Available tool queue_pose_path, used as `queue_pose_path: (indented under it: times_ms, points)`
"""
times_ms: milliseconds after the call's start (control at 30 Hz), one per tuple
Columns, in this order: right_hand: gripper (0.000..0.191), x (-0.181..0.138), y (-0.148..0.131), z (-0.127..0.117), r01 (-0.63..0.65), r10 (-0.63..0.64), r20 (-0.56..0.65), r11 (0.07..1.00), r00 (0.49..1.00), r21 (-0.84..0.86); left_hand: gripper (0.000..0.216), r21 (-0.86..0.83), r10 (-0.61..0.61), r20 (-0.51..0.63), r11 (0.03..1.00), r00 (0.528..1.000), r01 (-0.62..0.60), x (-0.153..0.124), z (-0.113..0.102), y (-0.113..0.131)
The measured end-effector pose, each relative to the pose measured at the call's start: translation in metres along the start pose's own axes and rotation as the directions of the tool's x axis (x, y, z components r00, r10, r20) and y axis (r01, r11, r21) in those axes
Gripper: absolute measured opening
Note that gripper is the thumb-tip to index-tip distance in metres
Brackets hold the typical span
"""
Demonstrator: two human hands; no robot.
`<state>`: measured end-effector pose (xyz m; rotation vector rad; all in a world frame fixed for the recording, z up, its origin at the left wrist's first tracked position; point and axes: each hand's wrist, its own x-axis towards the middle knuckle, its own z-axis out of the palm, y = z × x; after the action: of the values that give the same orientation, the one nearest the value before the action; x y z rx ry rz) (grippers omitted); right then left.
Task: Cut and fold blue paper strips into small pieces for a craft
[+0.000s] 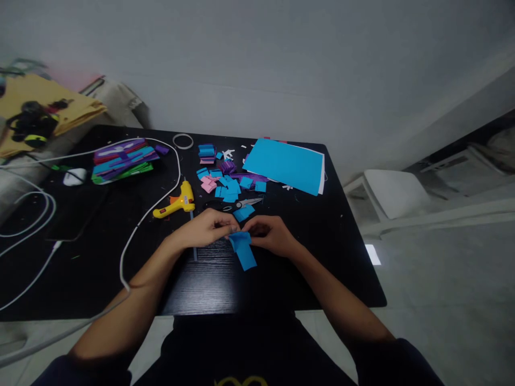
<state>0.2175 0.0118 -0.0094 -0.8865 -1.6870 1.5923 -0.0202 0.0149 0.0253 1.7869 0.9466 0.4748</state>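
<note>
1. While both hands meet above a black, wood-grained table [217, 289], a bent strip of bright blue paper [244, 257] sits between them at the clock's centre, its longer flap pointing between five and six o'clock.
2. The left hand [209, 228], reaching in from eight o'clock, pinches the strip's upper left end between thumb and fingers.
3. The right hand [272, 234], reaching in from four o'clock, grasps the strip's upper right edge with its fingertips.
4. At twelve o'clock, just beyond the fingers, lies a flat blue paper piece [243, 213], with metal-bladed scissors [250, 202] right behind it.
5. Toward eleven o'clock, small blue paper squares [230, 190] lie in a loose heap, with pale pink paper pieces [208, 184] beside them.
6. At ten o'clock rests a yellow plastic glue gun [185, 197], a greyish, slender glue stick [195, 253] extending from it past the left wrist; farther out is a bundle of multicoloured folded strips [120, 161].
7. At one o'clock, a large rectangular blue sheet [285, 165] overlaps a white sheet [322, 179].
</note>
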Motion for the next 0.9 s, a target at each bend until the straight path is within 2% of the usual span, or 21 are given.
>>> queue_pose_path:
  times_ms: [100, 200, 333, 467, 633, 900]
  points:
    - [0.031, 0.001, 0.0, -0.001, 0.008, -0.009, -0.061, 1.0, 0.998, -0.018, 0.032, -0.035, 0.074, -0.087, 0.996, 0.993, -0.077, -0.002, 0.0, 0.003]
    - [0.029, 0.002, 0.002, -0.002, 0.024, -0.03, -0.128, 0.999, 0.991, -0.044, 0.047, -0.013, 0.132, -0.088, 0.991, 0.987, -0.134, -0.003, 0.002, 0.008]
    - [0.024, 0.004, 0.005, -0.004, 0.096, -0.112, -0.154, 0.99, 0.982, -0.106, 0.029, 0.207, 0.202, -0.143, 0.963, 0.969, -0.17, -0.002, 0.01, 0.008]
    - [0.02, 0.004, 0.004, -0.004, 0.174, -0.194, -0.145, 0.975, 0.97, -0.138, 0.014, 0.31, 0.29, -0.209, 0.925, 0.934, -0.218, 0.0, 0.016, 0.001]
    - [0.018, 0.002, 0.002, -0.003, 0.194, -0.226, -0.139, 0.958, 0.964, -0.212, 0.013, 0.346, 0.338, -0.248, 0.906, 0.908, -0.243, 0.0, 0.018, -0.001]
    - [0.017, 0.002, -0.002, -0.003, 0.205, -0.276, -0.202, 0.927, 0.94, -0.314, 0.002, 0.34, 0.305, -0.287, 0.919, 0.908, -0.201, 0.001, 0.018, 0.0]
